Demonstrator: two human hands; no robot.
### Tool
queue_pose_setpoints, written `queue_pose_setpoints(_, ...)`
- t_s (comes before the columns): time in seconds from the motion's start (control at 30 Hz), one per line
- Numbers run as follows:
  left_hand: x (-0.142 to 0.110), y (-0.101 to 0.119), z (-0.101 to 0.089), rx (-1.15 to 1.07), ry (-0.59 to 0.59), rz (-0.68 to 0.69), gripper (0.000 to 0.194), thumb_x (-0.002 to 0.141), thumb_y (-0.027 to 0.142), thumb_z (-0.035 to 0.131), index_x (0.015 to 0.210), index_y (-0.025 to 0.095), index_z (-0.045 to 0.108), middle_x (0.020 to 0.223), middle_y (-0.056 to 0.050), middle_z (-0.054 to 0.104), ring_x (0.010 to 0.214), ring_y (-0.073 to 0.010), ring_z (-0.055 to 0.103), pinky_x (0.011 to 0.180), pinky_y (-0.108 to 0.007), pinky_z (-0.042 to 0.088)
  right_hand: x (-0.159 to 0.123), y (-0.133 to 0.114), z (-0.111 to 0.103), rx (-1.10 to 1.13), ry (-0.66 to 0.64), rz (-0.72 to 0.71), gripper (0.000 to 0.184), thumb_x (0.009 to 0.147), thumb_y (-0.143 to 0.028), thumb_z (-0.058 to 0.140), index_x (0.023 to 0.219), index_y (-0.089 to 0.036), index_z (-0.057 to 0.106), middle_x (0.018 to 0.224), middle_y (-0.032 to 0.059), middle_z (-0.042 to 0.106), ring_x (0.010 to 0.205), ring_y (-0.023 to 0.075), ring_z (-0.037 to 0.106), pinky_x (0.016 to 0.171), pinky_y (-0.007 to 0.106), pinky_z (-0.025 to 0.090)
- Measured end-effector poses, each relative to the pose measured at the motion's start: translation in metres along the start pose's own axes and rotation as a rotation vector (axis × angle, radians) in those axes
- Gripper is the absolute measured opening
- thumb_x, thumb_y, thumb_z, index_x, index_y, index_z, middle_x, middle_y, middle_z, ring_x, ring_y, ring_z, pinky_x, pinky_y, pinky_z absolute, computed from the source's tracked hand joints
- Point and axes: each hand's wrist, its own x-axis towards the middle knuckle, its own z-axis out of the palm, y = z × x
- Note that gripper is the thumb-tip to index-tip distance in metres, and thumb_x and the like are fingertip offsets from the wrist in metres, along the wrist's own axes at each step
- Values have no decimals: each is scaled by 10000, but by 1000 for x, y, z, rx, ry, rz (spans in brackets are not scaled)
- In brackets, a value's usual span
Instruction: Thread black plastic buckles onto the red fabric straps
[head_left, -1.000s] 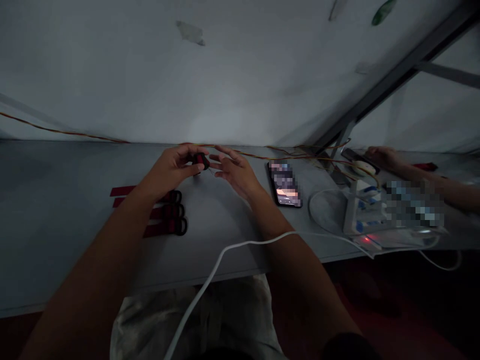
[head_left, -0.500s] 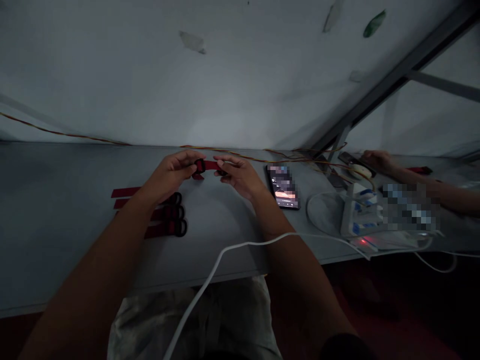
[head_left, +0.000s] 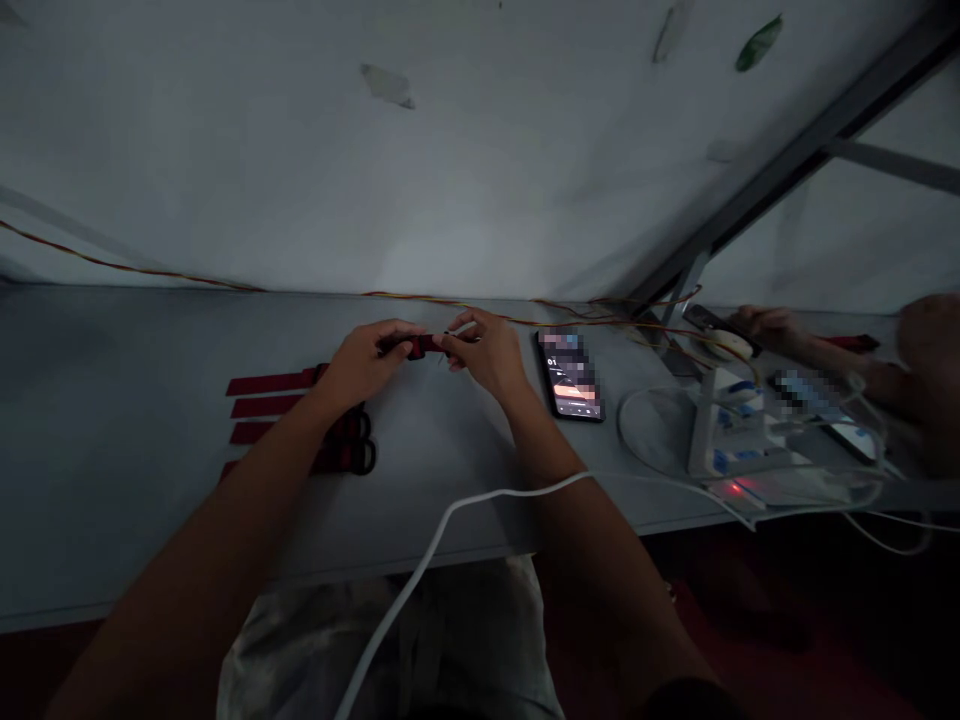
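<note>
Red webbing strap [head_left: 417, 346] pinched between left hand [head_left: 366, 364] and right hand [head_left: 484, 352], both clamped on it, nearly touching. More red straps [head_left: 296, 398] lie left of it, phone [head_left: 570, 375] right.

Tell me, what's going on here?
A person at a grey table holds a red strap between both hands, left hand and right hand close together. More red straps with black loops lie beside the left forearm. A phone sits to the right, and a co-worker's hand is further along the table.
</note>
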Motion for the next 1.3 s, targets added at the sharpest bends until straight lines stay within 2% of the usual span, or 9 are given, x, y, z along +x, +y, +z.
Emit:
queue_pose_setpoints(0.2, 0, -4, 4, 99, -19, -37, 344, 896, 278, 554, 1158, 192, 760, 1067, -78, 792, 855, -224, 718, 871, -371, 566, -4, -6, 2, -1, -68, 14, 167, 790, -225, 807, 844, -192, 653, 662, -31, 691, 529, 128, 687, 503, 214, 544)
queue_pose_setpoints(0.3, 1, -8, 4, 162, 23, -30, 320, 866, 215, 566, 1101, 225, 783, 1091, -62, 794, 947, -244, 724, 937, -381, 550, -2, -1, -2, -68, -95, -51, 67, 808, -179, 760, 810, -186, 693, 686, -13, 710, 581, 131, 705, 570, 230, 555)
queue_pose_setpoints(0.43, 2, -12, 4, 173, 44, -39, 312, 854, 202, 586, 1086, 235, 793, 994, -55, 802, 914, -246, 724, 908, -388, 551, 0, 2, -3, -200, 23, -146, 30, 843, -193, 684, 837, -181, 710, 685, -2, 709, 620, 136, 682, 643, 264, 540)
queue_pose_setpoints(0.53, 2, -10, 4, 33, 34, -71, 288, 869, 269, 624, 1101, 205, 782, 959, -68, 796, 828, -226, 721, 829, -375, 574, -2, -1, 3, -177, 62, -232, 63, 812, -212, 706, 871, -191, 700, 825, 22, 742, 712, 149, 691, 686, 278, 540)
queue_pose_setpoints(0.63, 0, -7, 4, -207, 19, -80, 303, 846, 380, 728, 1071, 185, 787, 1028, -88, 790, 889, -225, 728, 841, -364, 595, -7, -3, 10, -49, -83, -224, 190, 778, -274, 788, 931, -211, 695, 853, 10, 732, 714, 147, 697, 689, 284, 543)
queue_pose_setpoints(0.73, -2, -4, 3, -448, 15, -98, 399, 788, 463, 828, 1071, 184, 794, 1057, -92, 786, 920, -209, 727, 857, -340, 599, -8, -1, 11, 193, -249, -145, 327, 734, -355, 861, 975, -225, 682, 798, -19, 702, 685, 140, 694, 684, 290, 559)
queue_pose_setpoints(0.83, -5, -2, -2, -622, -18, -148, 461, 740, 479, 886, 1090, 191, 801, 1064, -102, 788, 932, -201, 731, 855, -318, 598, -5, 1, 6, 441, -344, -95, 395, 702, -413, 893, 972, -219, 681, 861, -17, 707, 720, 129, 695, 733, 303, 593)
queue_pose_setpoints(1.03, -11, 6, -12, -732, -151, -261, 497, 704, 459, 926, 1123, 221, 806, 1119, -117, 789, 986, -231, 742, 836, -329, 616, -7, -3, -1, 570, -442, -79, 380, 732, -431, 889, 953, -214, 669, 805, -34, 662, 693, 96, 625, 632, 235, 535)
queue_pose_setpoints(1.3, -8, 13, -8, -825, -39, -256, 354, 704, 395, 936, 989, 215, 827, 917, -64, 785, 814, -166, 729, 774, -298, 623, -15, -17, 2, 617, -467, 5, 449, 685, -429, 924, 847, -216, 563, 702, -67, 596, 579, 70, 524, 539, 211, 397)
